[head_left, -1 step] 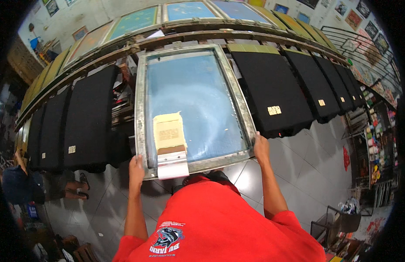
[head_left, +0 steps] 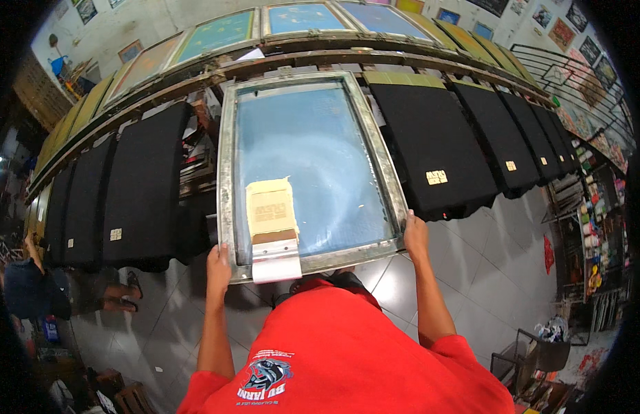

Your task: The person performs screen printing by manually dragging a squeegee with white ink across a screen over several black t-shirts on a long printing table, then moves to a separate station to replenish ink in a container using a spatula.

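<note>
A framed printing screen with blue mesh lies in front of me, over a board in the row. My left hand grips its near left corner, fingers closed round the frame. At the near right corner my right hand is closed on the frame too. Near the left corner, a cream ink patch covers the mesh. A squeegee with a pale handle rests at the patch's near end and sticks out over the frame's near edge. What lies beneath the screen is mostly hidden.
Black cloths with small cream prints cover boards to the left; more black cloth hangs over boards to the right. Several coloured screens lean along the back rail. Another person is at far left. A chair stands lower right.
The whole view has shifted very slightly. Both hands keep their hold on the frame, and the squeegee stays in its place on the screen.
</note>
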The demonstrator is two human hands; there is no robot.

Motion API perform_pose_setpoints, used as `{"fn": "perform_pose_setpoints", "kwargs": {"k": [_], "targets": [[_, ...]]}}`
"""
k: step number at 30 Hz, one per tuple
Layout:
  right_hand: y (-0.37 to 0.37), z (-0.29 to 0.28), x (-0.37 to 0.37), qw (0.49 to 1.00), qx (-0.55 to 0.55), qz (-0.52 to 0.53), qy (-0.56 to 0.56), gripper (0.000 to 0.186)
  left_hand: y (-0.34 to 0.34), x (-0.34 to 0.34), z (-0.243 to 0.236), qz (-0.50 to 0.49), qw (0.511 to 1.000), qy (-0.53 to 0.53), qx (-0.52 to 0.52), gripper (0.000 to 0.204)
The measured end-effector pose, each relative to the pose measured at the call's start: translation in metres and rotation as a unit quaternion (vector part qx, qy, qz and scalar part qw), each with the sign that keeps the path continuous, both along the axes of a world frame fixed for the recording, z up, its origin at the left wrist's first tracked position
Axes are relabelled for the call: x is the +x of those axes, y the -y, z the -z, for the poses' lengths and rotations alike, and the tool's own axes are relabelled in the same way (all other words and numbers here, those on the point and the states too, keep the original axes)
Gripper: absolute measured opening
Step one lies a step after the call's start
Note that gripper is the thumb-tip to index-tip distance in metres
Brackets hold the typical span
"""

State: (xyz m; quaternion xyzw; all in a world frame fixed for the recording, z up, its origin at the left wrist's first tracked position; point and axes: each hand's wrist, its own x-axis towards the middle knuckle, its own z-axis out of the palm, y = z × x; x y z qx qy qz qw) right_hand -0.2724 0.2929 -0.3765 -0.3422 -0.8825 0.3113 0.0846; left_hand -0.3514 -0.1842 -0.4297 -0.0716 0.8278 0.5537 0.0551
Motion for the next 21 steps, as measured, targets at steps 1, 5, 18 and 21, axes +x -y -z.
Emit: {"fn": "perform_pose_setpoints", "kwargs": {"k": [1, 5, 18, 21], "targets": [[0.001, 0.001, -0.001, 1.0, -0.004, -0.002, -0.002, 0.059, 0.003, 0.001, 0.001, -0.002, 1.0, 0.006, 0.011, 0.041], [-0.002, 0.008, -0.001, 1.0, 0.006, 0.004, -0.009, 0.058, 0.0, 0.001, 0.0, -0.016, 0.998, 0.018, 0.049, 0.041], [0.002, -0.003, -0.005, 0.999, 0.032, 0.01, -0.02, 0.061, 0.0, -0.003, 0.012, 0.014, 1.0, 0.006, 0.004, 0.041], [-0.01, 0.008, -0.006, 0.999, 0.036, 0.02, -0.006, 0.061, -0.001, -0.002, 0.022, 0.003, 0.999, 0.008, 0.053, 0.042]]}}
